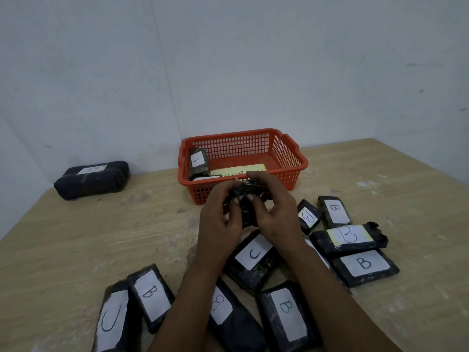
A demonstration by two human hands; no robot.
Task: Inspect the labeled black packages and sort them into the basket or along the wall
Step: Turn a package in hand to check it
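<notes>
Both my hands hold one black package (247,212) up in front of the red basket (294,158); its label is hidden. My left hand (222,219) grips its left side and my right hand (272,212) grips its right side. Inside the basket stands a package labeled A (198,161) beside a yellow-edged label (238,170). Several black packages lie on the wooden table below my arms, most labeled B (364,264), two labeled C (253,252). Two stacked packages, the top one labeled B (92,179), sit against the left wall.
The wooden table (88,237) meets white walls at the back and left, forming a corner behind the basket. The table's right edge runs diagonally at the far right. Packages crowd the near centre and right.
</notes>
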